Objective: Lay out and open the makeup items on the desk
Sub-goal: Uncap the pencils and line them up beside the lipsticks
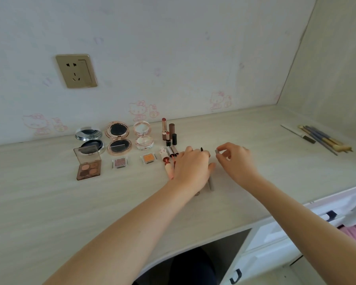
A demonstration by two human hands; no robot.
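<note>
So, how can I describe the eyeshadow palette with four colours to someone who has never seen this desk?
Find the gold wall socket; below it, open compacts line the back of the desk. In front of the leftmost, silver compact lies the eyeshadow palette. It alone is rectangular, with four brown pans and a raised clear lid.

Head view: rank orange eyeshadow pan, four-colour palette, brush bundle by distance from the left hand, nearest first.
From the left hand:
1. Orange eyeshadow pan, just to its left.
2. Four-colour palette, far left of the desk.
3. Brush bundle, far right, past the right hand.

pale woodgrain desk (49,202), orange eyeshadow pan (148,157), gold socket (76,71)
</note>
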